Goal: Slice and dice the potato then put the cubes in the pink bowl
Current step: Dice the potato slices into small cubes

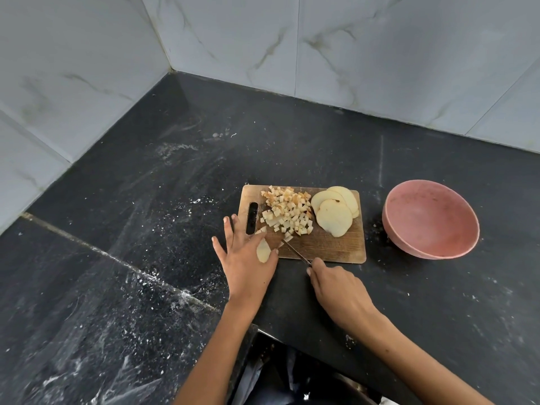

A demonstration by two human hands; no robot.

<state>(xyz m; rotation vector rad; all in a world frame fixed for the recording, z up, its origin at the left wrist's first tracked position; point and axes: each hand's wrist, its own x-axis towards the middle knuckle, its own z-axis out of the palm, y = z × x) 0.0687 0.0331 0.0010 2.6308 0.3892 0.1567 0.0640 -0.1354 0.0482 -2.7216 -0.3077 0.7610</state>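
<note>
A wooden cutting board (327, 244) lies on the black counter. A pile of small potato cubes (287, 211) covers its left half, and round potato slices (334, 213) overlap at its far right. My left hand (245, 258) rests at the board's near left corner, holding a potato slice (263, 250) between thumb and fingers. My right hand (336, 285) grips a knife (295, 251) whose blade points up-left toward that slice. The pink bowl (432, 249) stands to the right of the board, with no cubes in it.
The black stone counter (146, 229) is dusted with white specks and meets marble-tiled walls (380, 54) in a corner at the back. The counter's front edge drops off between my forearms, with a dark bag (277, 375) below.
</note>
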